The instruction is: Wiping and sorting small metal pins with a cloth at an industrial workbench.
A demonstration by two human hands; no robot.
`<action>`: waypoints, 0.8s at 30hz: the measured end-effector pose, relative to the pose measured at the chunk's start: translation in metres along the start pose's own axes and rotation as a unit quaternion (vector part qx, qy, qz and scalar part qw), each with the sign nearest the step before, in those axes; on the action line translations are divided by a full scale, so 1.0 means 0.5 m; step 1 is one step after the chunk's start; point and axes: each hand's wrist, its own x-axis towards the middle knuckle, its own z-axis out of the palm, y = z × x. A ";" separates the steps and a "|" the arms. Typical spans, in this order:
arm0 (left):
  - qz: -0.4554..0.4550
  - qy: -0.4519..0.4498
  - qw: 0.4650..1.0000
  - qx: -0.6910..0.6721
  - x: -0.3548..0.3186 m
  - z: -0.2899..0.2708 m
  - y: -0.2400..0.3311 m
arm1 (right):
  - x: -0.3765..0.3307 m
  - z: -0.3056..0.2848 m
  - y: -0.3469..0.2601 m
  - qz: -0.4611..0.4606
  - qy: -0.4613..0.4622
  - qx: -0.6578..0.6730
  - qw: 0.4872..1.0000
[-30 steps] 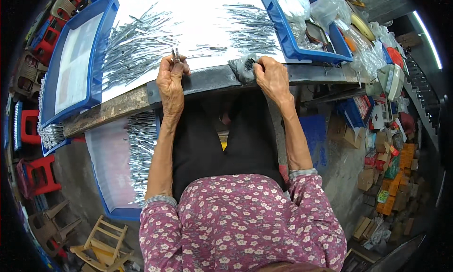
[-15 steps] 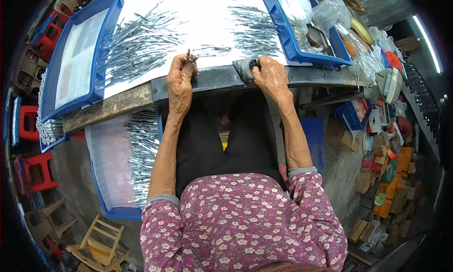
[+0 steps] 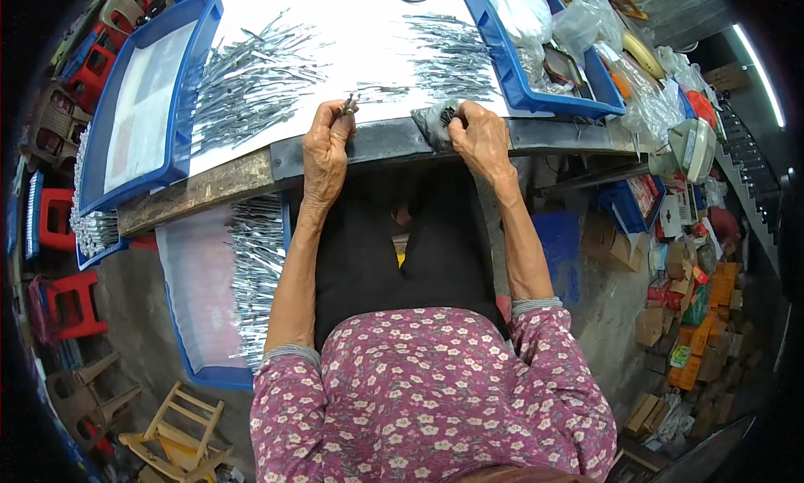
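Observation:
At the front edge of the table, my left hand pinches a small metal piece between thumb and fingers; its exact kind is too small to make out. My right hand is closed at a grey plastic bag on the edge, with something dark at its fingertips. Between the hands, a few thin metal strips lie on the white sheet. A large heap of thin, silvery-grey strips is spread beyond my left hand. Another pile of such strips lies beyond my right hand.
A blue tray stands on the table at left; another blue tray with plastic bags is at right. Below the table's left side, a blue-rimmed tray holds more strips. Red stools stand at left; cardboard boxes sit at right.
My left hand has shifted slightly to the right with the metal piece, toward the strips in the middle. My right hand stays at the plastic bag.

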 end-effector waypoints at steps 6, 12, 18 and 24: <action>-0.002 0.001 1.000 0.011 0.001 -0.002 0.005 | 0.004 -0.007 -0.011 -0.002 0.029 0.015 0.999; -0.010 -0.004 1.000 -0.001 0.000 -0.002 0.009 | 0.009 -0.006 -0.013 -0.057 0.022 -0.027 0.998; -0.012 -0.008 1.000 -0.006 0.002 -0.003 0.005 | 0.009 -0.010 -0.007 -0.019 -0.007 0.005 1.000; -0.012 -0.008 1.000 -0.009 0.005 -0.001 0.004 | 0.013 -0.008 -0.002 -0.038 -0.014 -0.018 0.999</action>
